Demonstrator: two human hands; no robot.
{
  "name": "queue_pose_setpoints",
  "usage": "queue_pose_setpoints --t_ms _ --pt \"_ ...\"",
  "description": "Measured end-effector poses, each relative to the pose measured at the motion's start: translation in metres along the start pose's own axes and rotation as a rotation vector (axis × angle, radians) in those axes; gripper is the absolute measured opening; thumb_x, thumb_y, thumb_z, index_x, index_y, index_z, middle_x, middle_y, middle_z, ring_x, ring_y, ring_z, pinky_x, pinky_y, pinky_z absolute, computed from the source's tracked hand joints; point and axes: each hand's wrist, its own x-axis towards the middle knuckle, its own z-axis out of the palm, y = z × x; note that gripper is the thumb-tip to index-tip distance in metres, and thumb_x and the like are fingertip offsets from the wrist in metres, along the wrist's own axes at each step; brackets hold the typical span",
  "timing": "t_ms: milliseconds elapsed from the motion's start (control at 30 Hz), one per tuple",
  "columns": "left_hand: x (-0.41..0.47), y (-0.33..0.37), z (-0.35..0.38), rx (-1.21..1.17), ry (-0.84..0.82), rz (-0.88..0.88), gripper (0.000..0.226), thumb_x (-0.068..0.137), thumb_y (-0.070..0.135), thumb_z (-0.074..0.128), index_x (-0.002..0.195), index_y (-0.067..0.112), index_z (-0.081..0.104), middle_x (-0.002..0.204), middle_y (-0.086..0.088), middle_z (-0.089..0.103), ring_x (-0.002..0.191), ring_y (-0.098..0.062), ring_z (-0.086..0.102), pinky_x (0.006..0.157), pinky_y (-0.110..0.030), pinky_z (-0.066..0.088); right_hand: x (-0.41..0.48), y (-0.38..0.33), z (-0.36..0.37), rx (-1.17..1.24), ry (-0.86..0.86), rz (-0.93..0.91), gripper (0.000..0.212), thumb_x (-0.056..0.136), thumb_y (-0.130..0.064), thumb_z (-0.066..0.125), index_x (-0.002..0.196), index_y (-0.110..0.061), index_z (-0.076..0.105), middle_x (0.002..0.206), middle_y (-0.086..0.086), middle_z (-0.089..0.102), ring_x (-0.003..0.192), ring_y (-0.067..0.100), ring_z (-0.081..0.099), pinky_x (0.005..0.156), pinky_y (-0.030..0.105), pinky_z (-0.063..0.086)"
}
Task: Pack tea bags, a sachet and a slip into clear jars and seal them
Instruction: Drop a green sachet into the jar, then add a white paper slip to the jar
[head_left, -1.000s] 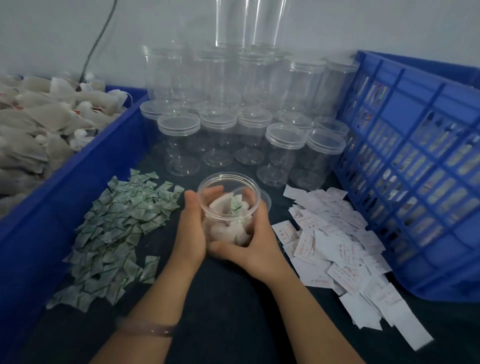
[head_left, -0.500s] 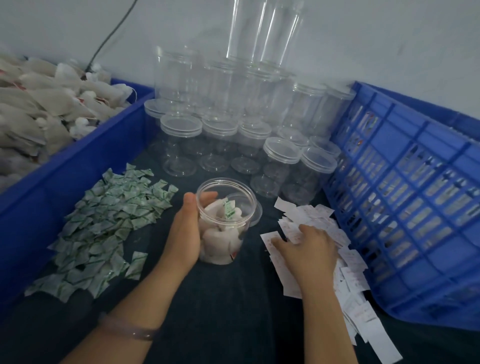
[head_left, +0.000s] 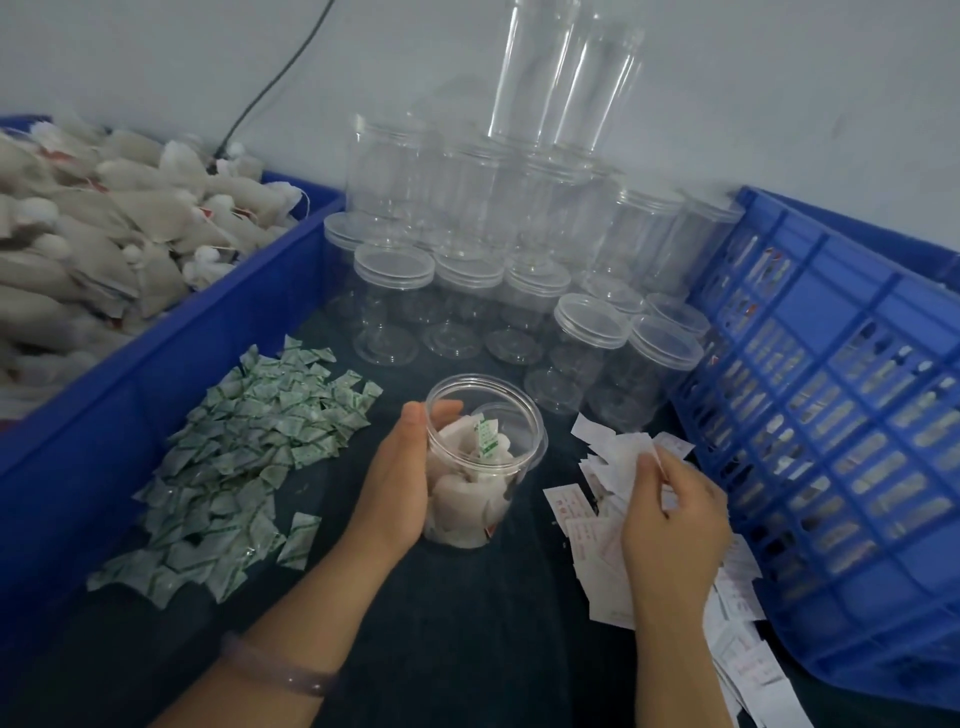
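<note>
An open clear jar (head_left: 485, 499) stands on the dark table at the centre, holding white tea bags and a green-printed sachet (head_left: 487, 439). My left hand (head_left: 402, 478) grips the jar's left side, thumb at the rim. To the right, my right hand (head_left: 672, 519) is over the pile of white paper slips (head_left: 587, 525) and pinches a slip (head_left: 631, 452) between thumb and fingers. A clear lid (head_left: 540, 441) lies just behind the jar, partly hidden by it.
Green sachets (head_left: 244, 457) are heaped at the left. A blue bin of tea bags (head_left: 88, 249) stands far left. Lidded empty jars (head_left: 519, 291) are stacked at the back. A blue slatted crate (head_left: 831, 415) walls the right side.
My right hand let go of the jar, moved right to the slip pile and has lifted a slip. My left hand still holds the jar.
</note>
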Motion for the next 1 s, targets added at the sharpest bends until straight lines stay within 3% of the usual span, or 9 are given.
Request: queue_pose_setpoints --t_ms 133,267,333,467,567,700,767,867,1000 --pt "0.0 -0.001 -0.001 -0.016 0.0 -0.011 0.072 0.066 0.077 0.028 0.104 0.028 0.065 0.113 0.0 0.069 0.105 -0.01 0.064 0.095 -0.031 0.047 -0.002 -0.026 -0.003 0.242 0.019 0.054 0.022 0.091 -0.018 0.065 0.086 -0.038 0.058 0.094 -0.014 0.066 0.093 0.003 0.064 0.078 0.021 0.049" --pt "0.001 0.0 0.0 -0.029 0.016 -0.017 0.069 0.065 0.075 0.029 0.101 0.029 0.066 0.108 0.003 0.07 0.1 -0.007 0.066 0.085 -0.024 0.048 -0.002 -0.066 -0.001 0.424 -0.055 -0.055 0.011 0.088 -0.025 0.064 0.084 -0.035 0.062 0.081 -0.026 0.066 0.077 -0.007 0.062 0.063 0.006 0.045" --pt "0.002 0.001 0.001 -0.035 0.012 -0.02 0.069 0.064 0.074 0.03 0.1 0.029 0.066 0.105 0.004 0.071 0.097 -0.006 0.067 0.079 -0.019 0.048 -0.002 -0.084 0.007 0.509 -0.16 -0.059 0.009 0.083 -0.025 0.059 0.078 -0.031 0.065 0.082 -0.026 0.067 0.081 -0.008 0.06 0.069 0.007 0.045" --pt "0.001 0.003 0.001 -0.021 0.001 0.013 0.075 0.07 0.07 0.029 0.106 0.017 0.066 0.102 0.002 0.072 0.095 -0.007 0.067 0.074 -0.013 0.049 -0.001 -0.092 0.033 0.3 -0.452 -0.038 0.027 0.087 -0.017 0.058 0.062 -0.028 0.063 0.108 -0.024 0.062 0.129 0.007 0.042 0.106 0.029 0.032" --pt "0.0 0.001 0.0 0.01 0.007 0.055 0.079 0.071 0.073 0.025 0.106 0.017 0.067 0.099 0.004 0.073 0.094 -0.005 0.067 0.076 -0.013 0.05 -0.01 -0.083 0.046 0.381 -0.516 0.032 0.026 0.089 -0.015 0.063 0.071 -0.031 0.072 0.121 -0.019 0.059 0.127 0.004 0.045 0.106 0.03 0.037" --pt "0.003 -0.002 0.003 -0.017 0.023 0.044 0.075 0.072 0.07 0.027 0.108 0.017 0.067 0.103 -0.004 0.073 0.102 -0.017 0.067 0.095 -0.037 0.05 -0.019 -0.062 0.048 0.596 -0.307 0.056 0.017 0.096 -0.028 0.055 0.106 -0.034 0.067 0.115 -0.012 0.067 0.113 0.0 0.059 0.091 0.012 0.046" --pt "0.002 -0.003 0.005 -0.017 0.057 0.065 0.075 0.073 0.069 0.027 0.108 0.016 0.067 0.104 -0.004 0.072 0.103 -0.017 0.066 0.096 -0.039 0.05 -0.013 -0.045 0.051 0.356 -0.309 0.1 0.023 0.1 -0.029 0.049 0.121 -0.031 0.058 0.126 -0.011 0.062 0.122 0.004 0.052 0.098 0.016 0.042" --pt "0.001 -0.005 0.004 0.032 0.144 0.132 0.07 0.077 0.068 0.024 0.105 0.021 0.068 0.101 0.004 0.072 0.1 -0.009 0.065 0.089 -0.027 0.049 -0.006 -0.024 0.057 -0.257 -0.491 0.071 0.051 0.1 -0.039 0.044 0.146 -0.016 0.038 0.151 0.005 0.039 0.144 0.021 0.024 0.114 0.043 0.029" --pt "0.005 -0.002 -0.004 0.032 0.253 0.154 0.064 0.077 0.068 0.022 0.1 0.029 0.066 0.096 0.013 0.072 0.093 0.001 0.065 0.078 -0.01 0.047 -0.01 -0.02 0.067 -0.577 -0.632 0.008 0.055 0.097 -0.054 0.037 0.138 -0.017 0.046 0.148 0.0 0.043 0.148 0.024 0.007 0.115 0.047 0.022"
